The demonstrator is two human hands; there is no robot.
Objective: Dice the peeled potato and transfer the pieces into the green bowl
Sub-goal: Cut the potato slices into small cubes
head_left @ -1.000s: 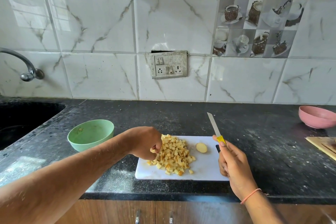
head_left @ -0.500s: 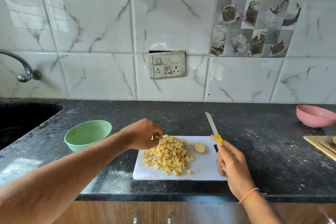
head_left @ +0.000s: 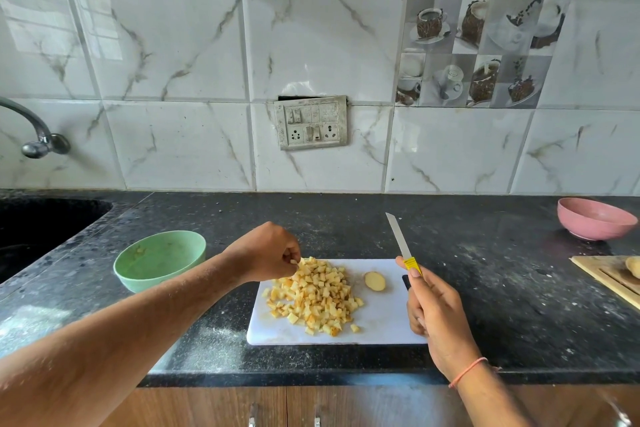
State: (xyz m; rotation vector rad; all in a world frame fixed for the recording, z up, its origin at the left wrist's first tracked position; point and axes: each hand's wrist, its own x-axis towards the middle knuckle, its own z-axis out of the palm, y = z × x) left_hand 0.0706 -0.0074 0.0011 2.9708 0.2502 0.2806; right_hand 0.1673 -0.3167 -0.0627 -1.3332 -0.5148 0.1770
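The left hand (head_left: 268,253) pinched potato cubes (head_left: 313,293) from the pile's far-left edge, the green bowl (head_left: 160,259) just left. The right hand (head_left: 437,314) gripped a yellow-handled knife (head_left: 401,243), blade raised beyond it, over the white cutting board (head_left: 384,319).

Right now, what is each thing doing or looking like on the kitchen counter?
Potato cubes: diced, piled on the board.
Potato end slice: uncut, lying flat beside the pile.
Cutting board: flat on the counter.
Green bowl: upright, almost empty, only scraps inside.
Knife: lifted, blade pointing away.
Left hand: pinching cubes at the pile's edge.
Right hand: gripping the knife handle.
Pink bowl: upright, far right.
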